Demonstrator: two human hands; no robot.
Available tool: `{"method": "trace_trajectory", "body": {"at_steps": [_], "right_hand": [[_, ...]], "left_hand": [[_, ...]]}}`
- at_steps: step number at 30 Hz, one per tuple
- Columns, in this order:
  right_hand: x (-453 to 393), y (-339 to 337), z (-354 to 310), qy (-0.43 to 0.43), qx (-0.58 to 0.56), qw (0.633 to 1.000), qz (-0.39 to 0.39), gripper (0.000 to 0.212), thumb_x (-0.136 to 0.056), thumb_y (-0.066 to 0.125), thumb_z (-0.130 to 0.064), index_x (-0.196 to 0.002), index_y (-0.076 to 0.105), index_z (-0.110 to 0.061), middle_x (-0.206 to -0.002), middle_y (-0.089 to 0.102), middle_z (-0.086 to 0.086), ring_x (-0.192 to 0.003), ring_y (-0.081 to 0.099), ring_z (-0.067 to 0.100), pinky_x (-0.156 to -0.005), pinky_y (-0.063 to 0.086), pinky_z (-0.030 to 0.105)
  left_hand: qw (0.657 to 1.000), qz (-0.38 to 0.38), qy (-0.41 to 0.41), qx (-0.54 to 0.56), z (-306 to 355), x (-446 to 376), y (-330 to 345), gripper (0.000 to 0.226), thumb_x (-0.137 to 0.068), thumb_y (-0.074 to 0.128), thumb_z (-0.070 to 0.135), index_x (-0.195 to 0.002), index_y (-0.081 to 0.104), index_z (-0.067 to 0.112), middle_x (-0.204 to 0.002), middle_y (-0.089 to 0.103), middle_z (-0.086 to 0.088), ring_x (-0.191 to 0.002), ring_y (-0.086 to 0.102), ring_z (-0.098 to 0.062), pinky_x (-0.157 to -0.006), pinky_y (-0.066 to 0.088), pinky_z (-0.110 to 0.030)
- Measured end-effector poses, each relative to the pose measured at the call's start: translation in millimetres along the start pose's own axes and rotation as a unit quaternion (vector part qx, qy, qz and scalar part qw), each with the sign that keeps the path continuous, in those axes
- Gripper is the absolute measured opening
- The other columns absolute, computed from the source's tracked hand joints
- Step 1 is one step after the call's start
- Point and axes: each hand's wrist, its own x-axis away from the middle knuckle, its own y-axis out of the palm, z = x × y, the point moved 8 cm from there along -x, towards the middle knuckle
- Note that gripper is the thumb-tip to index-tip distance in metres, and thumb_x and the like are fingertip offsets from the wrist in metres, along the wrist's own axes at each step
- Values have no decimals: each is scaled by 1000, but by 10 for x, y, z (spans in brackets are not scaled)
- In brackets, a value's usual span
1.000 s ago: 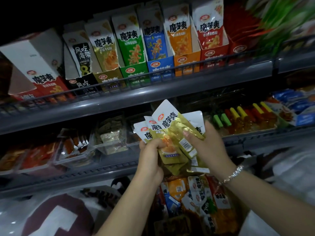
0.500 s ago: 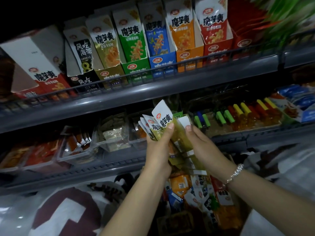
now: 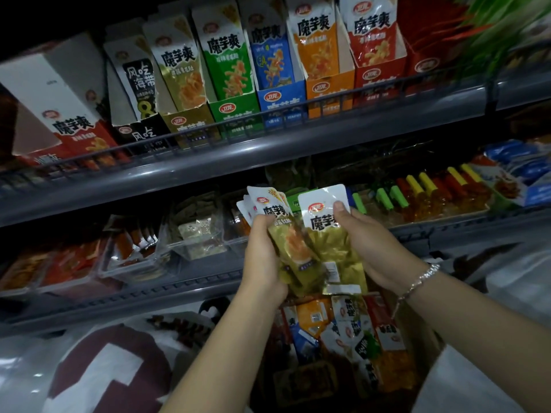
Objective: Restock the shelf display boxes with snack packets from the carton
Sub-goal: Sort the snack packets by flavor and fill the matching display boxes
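Both hands grip gold konjac packets — left hand (image 3: pixel 262 254) a fanned stack (image 3: pixel 269 210), right hand (image 3: pixel 369 248) one packet (image 3: pixel 328 231) — long axes upright, their gold display box (image 3: pixel 190 120) up-left, nearer the left.

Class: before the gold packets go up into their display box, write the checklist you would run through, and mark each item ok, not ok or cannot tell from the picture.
1. Left hand grips the fanned stack of gold packets: ok.
2. Right hand holds a single gold packet: ok.
3. Packets face the same way up, white tops upward: ok.
4. Matching gold display box found on the top shelf: ok.
5. Room left in that box: cannot tell.
6. Carton below holds more packets: ok.
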Motion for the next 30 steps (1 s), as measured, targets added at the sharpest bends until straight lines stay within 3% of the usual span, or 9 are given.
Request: {"method": "trace_trajectory", "body": {"at_steps": [7, 9, 12, 15, 18, 21, 24, 26, 30], "right_hand": [[-45, -225, -236, -63, 40, 996, 52, 19, -100, 44, -31, -113, 56, -25, -112, 63, -8, -109, 54, 13, -80, 40, 27], [-23, -276, -318, -74, 38, 994, 72, 17, -100, 45, -26, -111, 57, -25, -107, 63, -9, -101, 56, 11, -75, 41, 23], [11, -287, -342, -88, 51, 990, 96, 22, -100, 43, -27, -116, 58, -24, -100, 62, -16, -94, 56, 3, -69, 40, 18], [87, -194, -270, -71, 57, 991, 93, 32, -100, 39, -39, -119, 58, -22, -109, 65, -8, -98, 58, 10, -74, 44, 22], [121, -90, -106, -7, 27, 996, 82, 54, -95, 35, -55, -137, 47, -23, -138, 50, -2, -119, 48, 13, -95, 34, 26], [121, 92, 59, 67, -74, 995, 10, 72, -78, 36, -79, -124, 59, -30, -129, 59, 1, -116, 56, 19, -102, 39, 40], [106, 196, 132, 81, -156, 984, -16, 46, -94, 38, -55, -116, 65, -25, -105, 69, 3, -97, 65, 18, -88, 50, 40], [56, 209, 198, 66, -142, 987, -24, 34, -96, 49, -34, -128, 58, -23, -124, 61, 5, -110, 60, 20, -98, 47, 42], [10, 115, 158, 19, -72, 997, -17, 50, -85, 66, -30, -133, 53, -26, -135, 51, -4, -120, 53, 15, -104, 43, 39]], "left_hand": [[998, 36, -18, -37, 7, 37, -91, 32, -90, 41, 26, -102, 63, 6, -94, 71, -19, -88, 66, -33, -93, 48, -49], [991, 84, -17, -99, -6, 21, -198, 35, -85, 49, 32, -108, 61, 9, -95, 70, -13, -91, 65, -32, -91, 49, -48], [980, 102, -29, -167, -72, 34, -195, 55, -73, 58, 45, -122, 58, 21, -121, 63, -10, -112, 59, -33, -98, 44, -55], [976, 94, -22, -198, -144, 62, -102, 57, -78, 57, 47, -130, 52, 24, -130, 58, -6, -116, 56, -29, -100, 44, -52], [984, 85, -26, -152, -206, 31, -67, 50, -85, 57, 41, -129, 53, 19, -125, 63, -10, -110, 62, -30, -95, 49, -51], [987, 63, -25, -145, -251, 22, -35, 52, -87, 57, 45, -134, 51, 23, -128, 61, -7, -116, 59, -27, -100, 46, -51], [996, 19, -45, -78, -321, 36, 58, 45, -92, 55, 44, -132, 52, 25, -116, 68, -11, -105, 66, -31, -94, 50, -52], [998, -8, -43, -45, -333, 51, 127, 51, -87, 57, 47, -132, 53, 24, -114, 69, -11, -105, 66, -29, -94, 50, -51], [998, -42, -14, -49, -266, 95, 197, 59, -77, 62, 49, -129, 57, 21, -113, 70, -10, -105, 67, -27, -93, 51, -49]]}}
